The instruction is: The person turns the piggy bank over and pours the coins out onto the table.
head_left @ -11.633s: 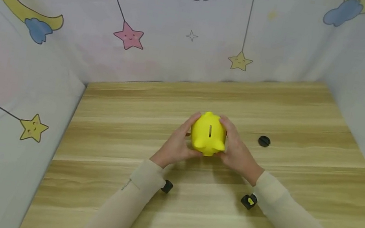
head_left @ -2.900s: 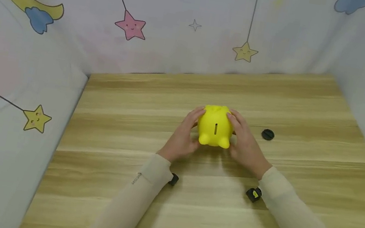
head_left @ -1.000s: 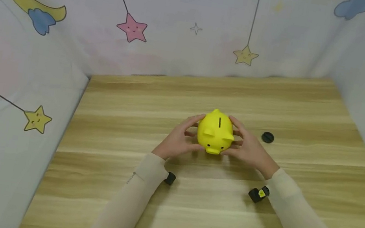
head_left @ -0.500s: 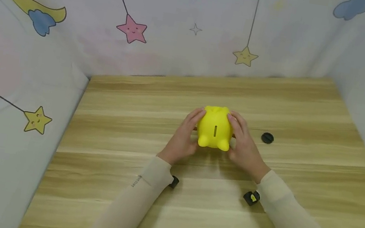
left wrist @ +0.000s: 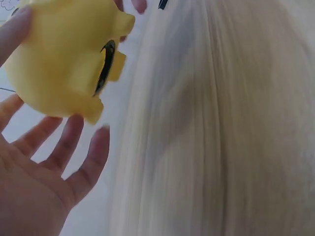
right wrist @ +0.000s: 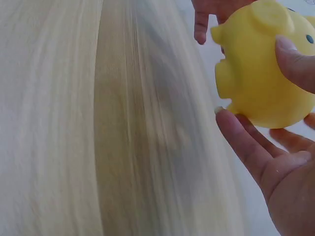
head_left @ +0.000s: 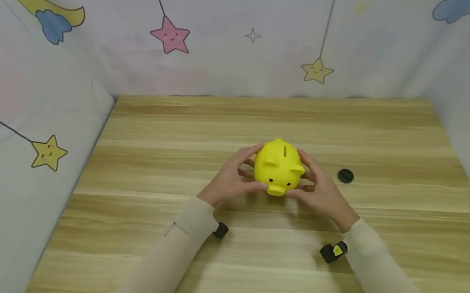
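A yellow piggy bank (head_left: 275, 166) is held between both hands above the table, its snout and dark eyes facing me and the coin slot on top. My left hand (head_left: 232, 179) grips its left side, thumb near the snout and fingers behind. On the other side my right hand (head_left: 320, 193) grips it the same way. In the left wrist view a dark-edged hole shows in the belly of the piggy bank (left wrist: 64, 54), between the stubby feet. The right wrist view shows the thumb and fingers of my right hand (right wrist: 290, 182) around the piggy bank (right wrist: 266, 69).
A black round plug (head_left: 345, 176) lies on the wood-grain table (head_left: 153, 256), right of the piggy bank. Black wrist devices (head_left: 331, 252) sit under both cuffs. A curtain printed with stars and moons (head_left: 229, 63) hangs behind the table and along its sides.
Between the hands, the piggy bank has rocked forward and back. Half a second ago its face was turned down out of sight; now the face is up again. The plug has stayed put.
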Action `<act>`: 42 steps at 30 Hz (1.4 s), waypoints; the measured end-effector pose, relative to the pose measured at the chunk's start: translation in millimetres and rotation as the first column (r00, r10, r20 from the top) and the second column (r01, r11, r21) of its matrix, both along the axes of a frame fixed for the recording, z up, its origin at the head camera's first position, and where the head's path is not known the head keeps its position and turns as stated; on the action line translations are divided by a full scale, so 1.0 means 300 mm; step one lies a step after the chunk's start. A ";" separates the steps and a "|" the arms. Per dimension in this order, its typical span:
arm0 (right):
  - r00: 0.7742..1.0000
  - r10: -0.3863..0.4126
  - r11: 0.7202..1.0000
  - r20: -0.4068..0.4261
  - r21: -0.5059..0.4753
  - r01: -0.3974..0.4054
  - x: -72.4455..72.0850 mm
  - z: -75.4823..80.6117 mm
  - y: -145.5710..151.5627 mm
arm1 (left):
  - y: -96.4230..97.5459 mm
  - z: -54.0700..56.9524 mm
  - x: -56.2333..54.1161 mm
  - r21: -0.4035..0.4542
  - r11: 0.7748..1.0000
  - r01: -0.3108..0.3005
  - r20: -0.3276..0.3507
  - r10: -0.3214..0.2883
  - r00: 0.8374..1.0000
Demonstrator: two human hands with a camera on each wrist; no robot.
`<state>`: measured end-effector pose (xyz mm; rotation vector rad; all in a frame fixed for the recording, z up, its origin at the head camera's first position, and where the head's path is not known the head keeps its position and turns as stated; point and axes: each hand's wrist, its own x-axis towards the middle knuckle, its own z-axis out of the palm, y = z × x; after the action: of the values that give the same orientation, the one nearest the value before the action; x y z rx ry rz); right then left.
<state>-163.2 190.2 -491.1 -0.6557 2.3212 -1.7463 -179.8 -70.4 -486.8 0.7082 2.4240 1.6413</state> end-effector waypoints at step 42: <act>0.996 -0.041 0.991 -0.076 0.121 0.050 -0.020 0.140 -0.019 | 0.029 -0.041 0.010 0.179 0.980 -0.083 0.135 0.059 0.989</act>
<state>-169.0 184.7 -449.2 -0.6615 2.4885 -1.6072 -176.8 -61.7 -499.2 0.5249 2.2543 1.8945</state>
